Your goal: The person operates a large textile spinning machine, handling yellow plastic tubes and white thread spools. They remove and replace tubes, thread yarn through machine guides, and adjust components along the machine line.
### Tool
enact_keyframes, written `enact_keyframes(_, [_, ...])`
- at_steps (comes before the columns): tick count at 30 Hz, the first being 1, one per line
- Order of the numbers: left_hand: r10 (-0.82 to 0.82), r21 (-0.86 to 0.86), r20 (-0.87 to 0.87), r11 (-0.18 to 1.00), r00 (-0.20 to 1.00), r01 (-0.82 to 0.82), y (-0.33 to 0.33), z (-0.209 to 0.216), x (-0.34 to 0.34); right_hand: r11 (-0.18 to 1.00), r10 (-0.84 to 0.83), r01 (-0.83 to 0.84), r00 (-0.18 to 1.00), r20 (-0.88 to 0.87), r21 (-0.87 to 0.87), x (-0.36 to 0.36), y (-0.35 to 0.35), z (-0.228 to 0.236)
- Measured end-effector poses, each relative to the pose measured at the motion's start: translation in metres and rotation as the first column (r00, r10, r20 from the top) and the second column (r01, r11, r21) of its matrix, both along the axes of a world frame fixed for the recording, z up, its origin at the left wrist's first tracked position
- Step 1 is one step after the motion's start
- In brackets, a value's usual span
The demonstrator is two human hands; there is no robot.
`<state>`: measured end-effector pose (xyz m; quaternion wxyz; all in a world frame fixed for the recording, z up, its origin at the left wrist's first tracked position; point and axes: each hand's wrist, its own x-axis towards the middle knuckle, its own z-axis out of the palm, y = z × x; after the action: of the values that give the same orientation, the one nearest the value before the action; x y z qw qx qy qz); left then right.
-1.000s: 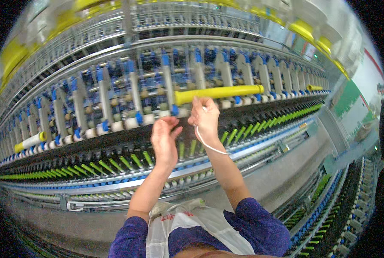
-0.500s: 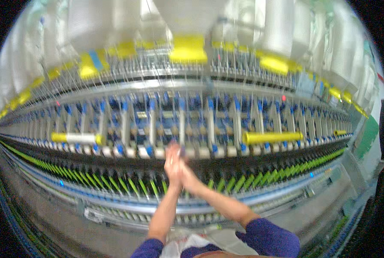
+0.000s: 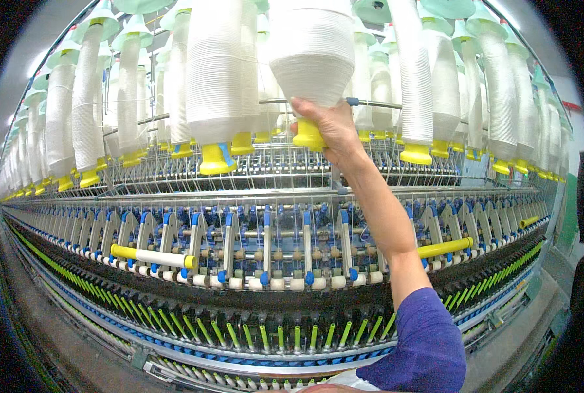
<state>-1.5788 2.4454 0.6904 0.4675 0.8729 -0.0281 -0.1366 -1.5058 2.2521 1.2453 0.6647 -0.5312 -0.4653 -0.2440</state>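
Observation:
Overhead hangs a large white roving bobbin (image 3: 311,56), its wound fibre tapering downward to a yellow tube end (image 3: 309,136). Raised to that end, my right hand (image 3: 336,130) is closed around it, the thumb against the lower taper; the other fingers are partly hidden behind. My right forearm crosses in front of the spinning frame's drafting arms. No part of my left hand shows.
Several white roving bobbins (image 3: 217,78) hang in rows on both sides. A yellow-and-white tube (image 3: 153,255) and a yellow tube (image 3: 445,247) lie across the drafting arms (image 3: 267,242). Below, green spindles (image 3: 264,337) line the spinning frame.
My two hands were together low in front of the rollers. The right has risen to grip the bobbin's lower end, and the left has gone out of view. The view has tilted upward.

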Motion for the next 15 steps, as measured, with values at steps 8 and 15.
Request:
enact_keyframes(8, [-0.13, 0.052, -0.023, 0.99, 0.991, 0.131, -0.022, -0.003, 0.025, 0.931, -0.364, 0.364, 0.927, -0.096, -0.019, 0.041, -0.048, -0.097])
enact_keyframes(15, [-0.269, 0.129, -0.052, 0.953, 0.962, 0.273, -0.06, -0.015, 0.051, 0.823, -0.546, 0.562, 0.822, -0.163, 0.079, 0.082, -0.118, -0.113])
